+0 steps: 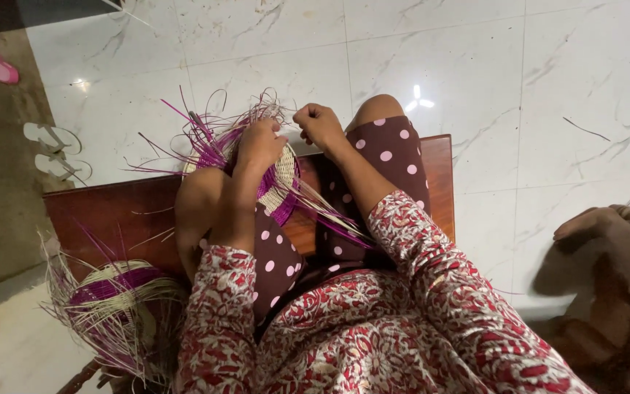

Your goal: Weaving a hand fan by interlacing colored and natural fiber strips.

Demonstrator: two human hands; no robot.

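Two hands (289,135) weave one basket (282,179); a second basket (114,292) sits nearby.

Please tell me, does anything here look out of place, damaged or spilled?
Nothing looks damaged or spilled. The left hand and right hand work on a purple and cream woven piece with loose strand ends. One thin stray strand lies alone on the white floor, away from the work.

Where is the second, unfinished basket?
The unfinished basket sits at the lower left of the head view, beside the person's left knee, on the wooden bench.
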